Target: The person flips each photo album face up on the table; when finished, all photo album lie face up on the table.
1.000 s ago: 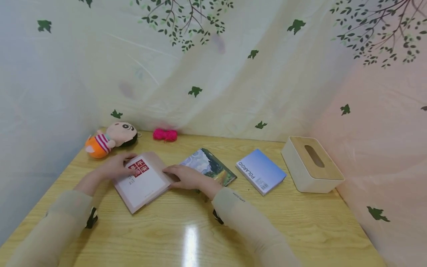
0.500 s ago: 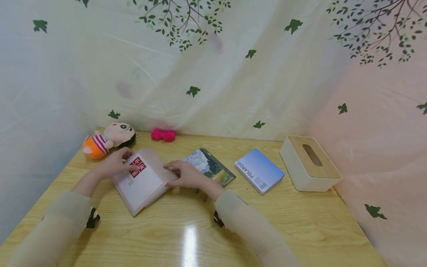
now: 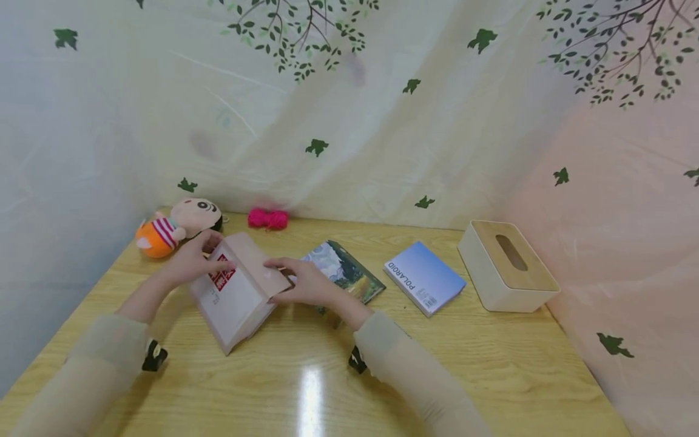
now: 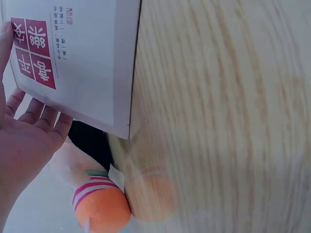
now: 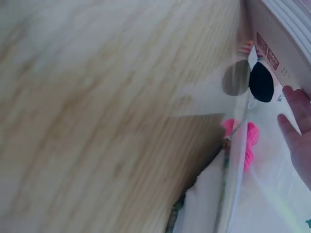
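Currently, the wooden table [image 3: 480,376] supports the items. The tissue box [image 3: 508,279] stands well to the right of the right hand [image 3: 306,285].

The pale book [image 3: 240,297] is located between the 2 hands and touches both; neither hand is nearer. Its long axis appears to slant from beside the left hand [image 3: 193,261] toward the wearer, passing between the hands. The book is tilted; contact of its near corner with the table cannot be confirmed.

The plush doll [image 3: 177,227] lies just beyond the left hand. The picture book [image 3: 349,273] lies flat just beside the right hand, partly covered by it; the blue POLAROID item [image 3: 425,278] lies farther right.

The left hand is half-curled and grips the book's left edge: thumb over the cover, 4 fingers along the edge. The right hand, also half-curled, pinches the book's opposite side.

The pink bundle [image 3: 267,220] lies beyond both hands. The red printed block [image 3: 221,280] sits partly beneath the left thumb.
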A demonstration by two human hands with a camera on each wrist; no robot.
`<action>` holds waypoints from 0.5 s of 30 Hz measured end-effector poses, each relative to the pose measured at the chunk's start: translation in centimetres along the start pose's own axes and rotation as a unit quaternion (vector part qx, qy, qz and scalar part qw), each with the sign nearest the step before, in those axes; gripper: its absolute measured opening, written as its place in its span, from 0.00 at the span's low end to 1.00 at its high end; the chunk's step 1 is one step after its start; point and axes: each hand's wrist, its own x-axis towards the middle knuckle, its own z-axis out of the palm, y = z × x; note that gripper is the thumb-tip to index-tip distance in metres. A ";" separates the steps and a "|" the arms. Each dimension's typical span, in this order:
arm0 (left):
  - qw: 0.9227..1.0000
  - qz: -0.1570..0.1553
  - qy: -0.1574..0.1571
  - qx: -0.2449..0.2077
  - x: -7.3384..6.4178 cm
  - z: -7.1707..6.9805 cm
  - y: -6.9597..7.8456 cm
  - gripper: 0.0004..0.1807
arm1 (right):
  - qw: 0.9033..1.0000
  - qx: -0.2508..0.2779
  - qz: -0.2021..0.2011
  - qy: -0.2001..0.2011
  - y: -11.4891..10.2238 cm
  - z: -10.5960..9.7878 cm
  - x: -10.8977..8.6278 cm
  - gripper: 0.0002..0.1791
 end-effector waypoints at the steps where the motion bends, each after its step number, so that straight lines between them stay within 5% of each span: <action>1: 1.000 0.001 0.000 -0.001 0.0 -0.1 0.1 0.42 | 1.000 0.013 -0.002 -0.001 -0.1 -0.1 0.0 0.38; 8: 1.000 0.018 0.014 -0.020 -0.1 -0.6 0.7 0.37 | 0.996 0.088 -0.011 -0.009 -1.4 -0.5 -0.2 0.40; 15: 0.998 0.024 0.052 -0.019 -1.1 -1.3 1.6 0.38 | 0.995 0.090 -0.047 -0.009 -2.7 -1.1 -0.1 0.42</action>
